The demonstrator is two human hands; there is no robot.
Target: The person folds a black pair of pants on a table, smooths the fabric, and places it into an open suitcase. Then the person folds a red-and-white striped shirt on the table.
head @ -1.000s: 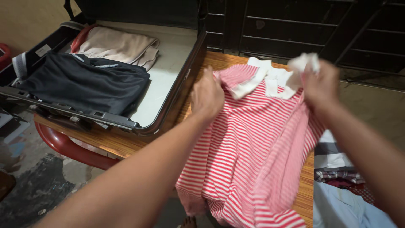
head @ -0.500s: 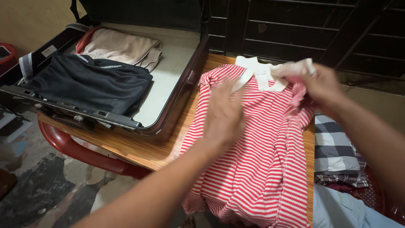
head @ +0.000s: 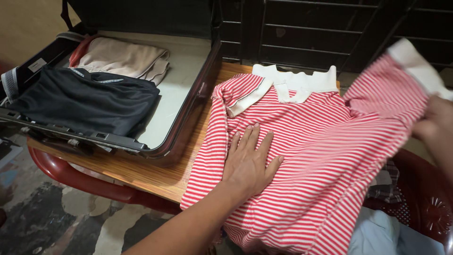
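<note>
Our left hand (head: pixel 249 163) lies flat, fingers spread, pressing the shirt (head: pixel 306 156) onto the table (head: pixel 146 172) near its front edge. Our right hand (head: pixel 436 130) pinches the shirt's right side, lifting it off the right edge. A suitcase (head: pixel 181 118) lies open just beside.

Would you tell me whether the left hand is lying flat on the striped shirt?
Yes, the left hand lies palm down with its fingers spread on the red and white striped shirt on the wooden table.
</note>
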